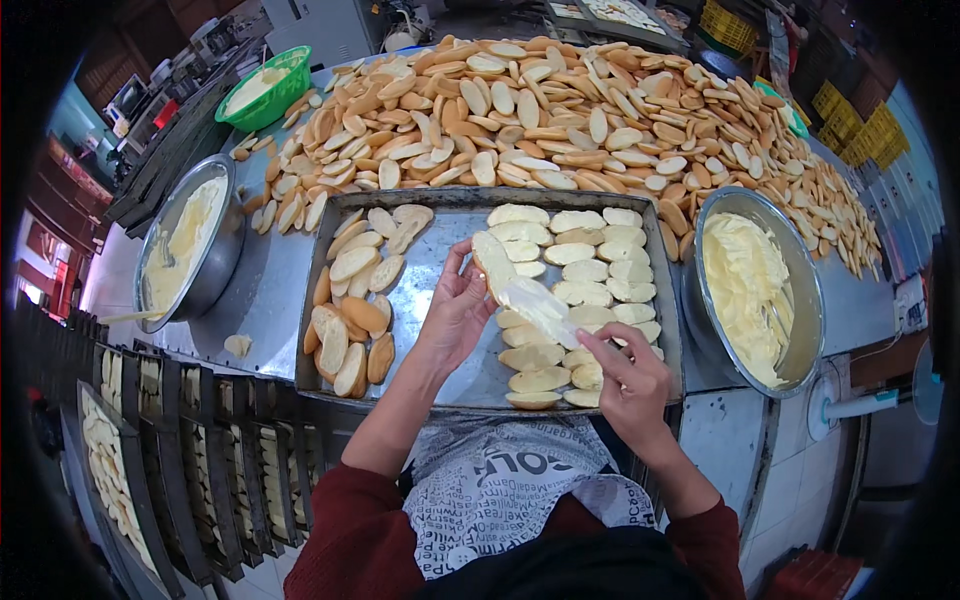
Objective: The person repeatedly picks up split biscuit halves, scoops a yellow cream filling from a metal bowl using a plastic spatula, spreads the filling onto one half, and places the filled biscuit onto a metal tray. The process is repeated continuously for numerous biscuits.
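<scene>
My left hand (459, 313) grips a long bread slice (492, 259) above the middle of a metal baking tray (442, 322). In my right hand (631, 379) is a pale spreading spatula (544, 311) with cream on its blade. The blade touches the lower end of the slice. Beneath and beside the spatula, cream-topped bread slices (589, 271) lie in rows on the tray's right side. Plain slices (354, 264) are heaped loosely along its left side. My right hand partly hides the lower rows.
A large pile of bread slices (525, 112) covers the table behind the tray. Metal bowls of cream stand right (750, 292) and left (191, 232). A green basket (292, 86) with cream sits at the far left. Racked trays (202, 465) of bread stand at lower left.
</scene>
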Tool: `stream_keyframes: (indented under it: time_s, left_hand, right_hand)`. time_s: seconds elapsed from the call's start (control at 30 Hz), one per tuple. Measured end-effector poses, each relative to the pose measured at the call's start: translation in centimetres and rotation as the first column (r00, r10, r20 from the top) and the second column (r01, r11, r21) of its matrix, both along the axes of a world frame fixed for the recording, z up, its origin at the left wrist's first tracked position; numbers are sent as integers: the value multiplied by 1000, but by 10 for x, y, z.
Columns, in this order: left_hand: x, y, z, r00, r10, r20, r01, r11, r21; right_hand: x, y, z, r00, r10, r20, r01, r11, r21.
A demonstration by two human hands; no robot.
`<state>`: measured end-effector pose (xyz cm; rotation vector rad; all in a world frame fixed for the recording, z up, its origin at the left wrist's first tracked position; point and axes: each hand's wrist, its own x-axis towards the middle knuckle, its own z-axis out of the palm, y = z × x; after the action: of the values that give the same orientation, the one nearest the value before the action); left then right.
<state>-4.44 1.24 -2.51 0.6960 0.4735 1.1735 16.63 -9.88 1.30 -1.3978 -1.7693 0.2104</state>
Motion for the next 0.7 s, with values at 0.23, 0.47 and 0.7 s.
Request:
stream_keyframes:
  time_s: [0.23, 0.47, 0.7]
  left_hand:
    - [-47, 41, -48, 948, 192, -255, -197, 980, 4]
    - [-69, 121, -108, 591, 455, -666, -208, 883, 420]
    - [-65, 163, -121, 364, 445, -818, 20, 874, 485]
  right_hand:
    - [19, -10, -10, 996, -36, -78, 30, 997, -78]
    - [37, -15, -20, 947, -239, -214, 218, 969, -114]
    - [46, -23, -25, 927, -292, -235, 261, 953, -153]
